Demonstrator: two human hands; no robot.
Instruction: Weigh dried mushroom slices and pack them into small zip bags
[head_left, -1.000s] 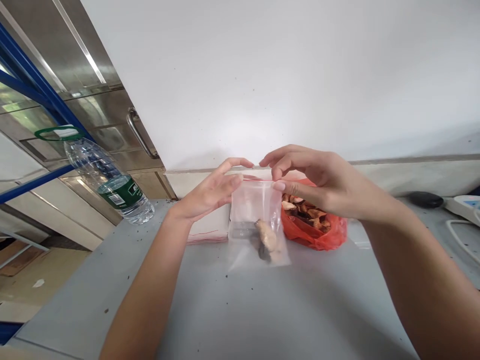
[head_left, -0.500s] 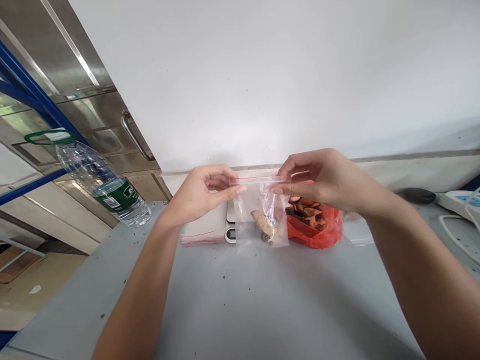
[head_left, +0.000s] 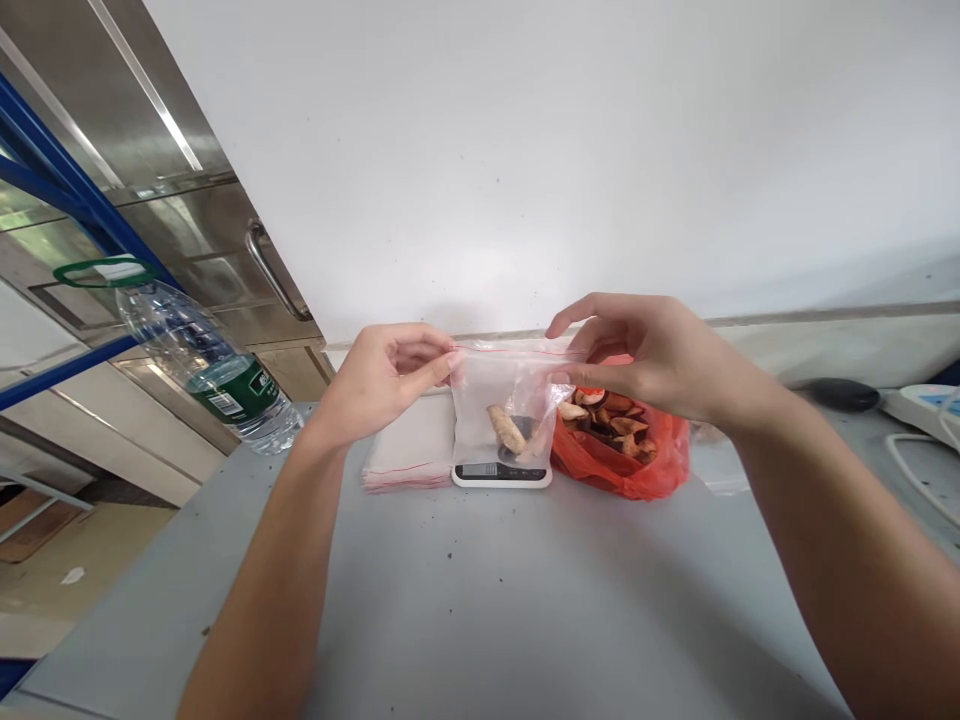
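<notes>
A clear zip bag (head_left: pixel 476 390) with a red line along its top hangs over, or rests on, a white digital scale (head_left: pixel 502 483); I cannot tell which. Inside lie a pale brown dried piece (head_left: pixel 506 428) and a darker one, their kind unclear. My left hand (head_left: pixel 382 385) pinches the bag's upper left corner. At the upper right, my right hand (head_left: pixel 645 350) holds the bag near the thumb, its index finger raised. The bag hides most of the scale's platform, while the display shows below it.
Left of the scale lies a stack of zip bags (head_left: pixel 409 450). A red plastic bag (head_left: pixel 652 475) of dried brown slices (head_left: pixel 622 425) stands to the right. A large water bottle (head_left: pixel 232 385) is at the left edge; a black mouse (head_left: pixel 844 394) and a white power strip (head_left: pixel 926 402) lie far right.
Both hands have shifted slightly left with the zip bag, which now sits over the scale and leaves its display visible. My right index finger has lifted off the bag's top edge.
</notes>
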